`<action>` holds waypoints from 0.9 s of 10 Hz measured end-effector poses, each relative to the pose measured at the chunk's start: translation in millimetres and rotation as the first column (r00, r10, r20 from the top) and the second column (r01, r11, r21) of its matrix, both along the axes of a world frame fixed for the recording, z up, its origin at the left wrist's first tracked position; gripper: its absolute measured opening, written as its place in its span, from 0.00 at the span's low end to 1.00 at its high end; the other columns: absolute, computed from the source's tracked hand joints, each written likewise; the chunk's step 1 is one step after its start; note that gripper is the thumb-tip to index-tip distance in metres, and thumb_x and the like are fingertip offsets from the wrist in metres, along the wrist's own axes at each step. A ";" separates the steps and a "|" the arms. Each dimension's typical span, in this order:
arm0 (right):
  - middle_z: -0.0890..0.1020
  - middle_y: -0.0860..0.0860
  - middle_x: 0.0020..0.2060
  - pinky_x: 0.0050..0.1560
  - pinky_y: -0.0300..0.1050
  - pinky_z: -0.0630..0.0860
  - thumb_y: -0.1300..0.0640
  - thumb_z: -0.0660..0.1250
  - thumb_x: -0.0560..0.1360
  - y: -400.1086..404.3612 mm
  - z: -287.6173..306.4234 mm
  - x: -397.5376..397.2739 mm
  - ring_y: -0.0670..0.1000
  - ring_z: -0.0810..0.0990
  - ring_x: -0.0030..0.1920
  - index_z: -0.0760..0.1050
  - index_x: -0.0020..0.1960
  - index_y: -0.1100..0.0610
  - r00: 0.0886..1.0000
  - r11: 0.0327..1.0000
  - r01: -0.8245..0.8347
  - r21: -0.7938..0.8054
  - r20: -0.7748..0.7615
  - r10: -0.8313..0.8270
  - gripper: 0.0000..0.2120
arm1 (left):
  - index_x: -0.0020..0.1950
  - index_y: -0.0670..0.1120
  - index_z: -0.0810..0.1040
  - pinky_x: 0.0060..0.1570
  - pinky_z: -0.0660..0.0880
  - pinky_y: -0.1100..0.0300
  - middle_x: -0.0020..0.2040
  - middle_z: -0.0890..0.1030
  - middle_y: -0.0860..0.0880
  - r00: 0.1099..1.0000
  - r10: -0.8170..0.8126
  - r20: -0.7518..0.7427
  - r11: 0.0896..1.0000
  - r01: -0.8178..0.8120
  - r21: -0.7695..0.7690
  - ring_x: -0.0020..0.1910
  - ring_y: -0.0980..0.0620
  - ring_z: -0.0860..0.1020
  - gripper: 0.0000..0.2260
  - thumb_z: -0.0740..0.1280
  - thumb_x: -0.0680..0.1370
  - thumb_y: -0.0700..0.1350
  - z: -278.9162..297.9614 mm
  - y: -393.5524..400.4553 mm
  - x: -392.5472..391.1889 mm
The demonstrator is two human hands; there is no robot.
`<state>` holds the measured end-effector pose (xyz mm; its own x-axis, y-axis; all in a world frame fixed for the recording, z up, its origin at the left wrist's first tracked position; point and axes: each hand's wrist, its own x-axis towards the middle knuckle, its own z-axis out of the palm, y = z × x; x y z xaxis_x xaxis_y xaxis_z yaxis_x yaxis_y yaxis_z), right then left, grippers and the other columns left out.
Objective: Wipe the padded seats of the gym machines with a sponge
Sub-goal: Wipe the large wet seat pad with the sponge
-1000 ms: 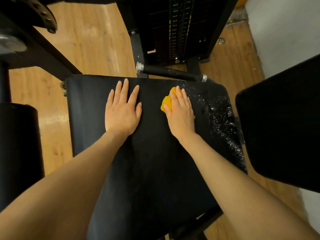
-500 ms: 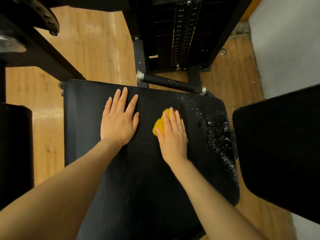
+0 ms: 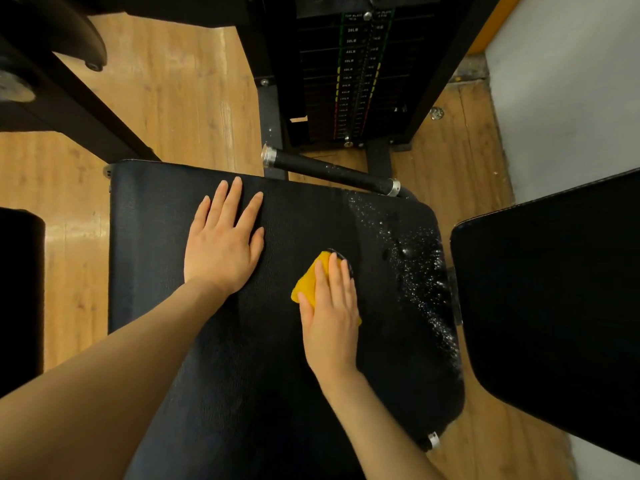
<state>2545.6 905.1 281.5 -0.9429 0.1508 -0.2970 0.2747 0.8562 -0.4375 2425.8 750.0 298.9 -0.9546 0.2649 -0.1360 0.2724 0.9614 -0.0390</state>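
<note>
Clearly mid-job: the padded seat [image 3: 166, 216] looks dull and wiped on its left and middle, while droplets [image 3: 419, 271] speckle its right edge, unwiped. Left hand [image 3: 221, 251] lies flat, grip released, bracing. Right hand [image 3: 330, 313] presses the yellow sponge [image 3: 308, 282] mid-seat with straight fingers.

Weight stack [image 3: 349, 77] plates carry small pound labels: "20LB", "30LB", "40LB" readable; lower ones and the top plate text too blurred.
</note>
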 end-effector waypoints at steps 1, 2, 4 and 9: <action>0.53 0.52 0.77 0.73 0.50 0.47 0.46 0.53 0.79 8.7 -3.6 -17.5 0.52 0.46 0.76 0.54 0.77 0.54 0.999 0.999 -0.047 -0.019 0.019 0.048 0.29 | 0.77 0.49 0.58 0.75 0.51 0.47 0.78 0.56 0.42 1.000 0.000 -0.001 1.000 0.000 0.007 0.77 0.44 0.52 0.25 0.48 0.81 0.56 -0.1 0.0 -0.7; 0.47 0.51 0.78 0.74 0.48 0.42 0.47 0.54 0.81 25.8 -9.7 -72.2 0.51 0.42 0.77 0.49 0.78 0.52 0.998 0.998 -0.062 -0.020 0.018 0.063 0.29 | 0.77 0.50 0.58 0.75 0.50 0.48 0.78 0.55 0.43 1.000 0.004 -0.007 1.000 -0.004 0.000 0.77 0.44 0.52 0.25 0.48 0.81 0.56 -0.9 -0.3 -0.2; 0.50 0.52 0.78 0.76 0.51 0.48 0.47 0.53 0.82 41.0 -11.2 -124.5 0.53 0.46 0.78 0.52 0.78 0.54 1.000 0.998 0.026 -0.052 0.015 -0.025 0.27 | 0.77 0.50 0.58 0.75 0.49 0.48 0.78 0.55 0.43 1.000 0.000 -0.015 1.000 0.000 -0.008 0.77 0.44 0.52 0.25 0.48 0.81 0.55 -1.3 -0.1 0.1; 0.48 0.51 0.78 0.74 0.47 0.43 0.45 0.50 0.80 30.9 -13.7 -45.3 0.51 0.42 0.77 0.50 0.78 0.53 0.999 0.999 0.046 -0.002 0.020 -0.046 0.29 | 0.77 0.50 0.58 0.75 0.50 0.47 0.78 0.55 0.43 1.000 0.000 0.006 1.000 0.000 0.020 0.77 0.44 0.51 0.26 0.47 0.80 0.56 -0.4 -0.1 -0.8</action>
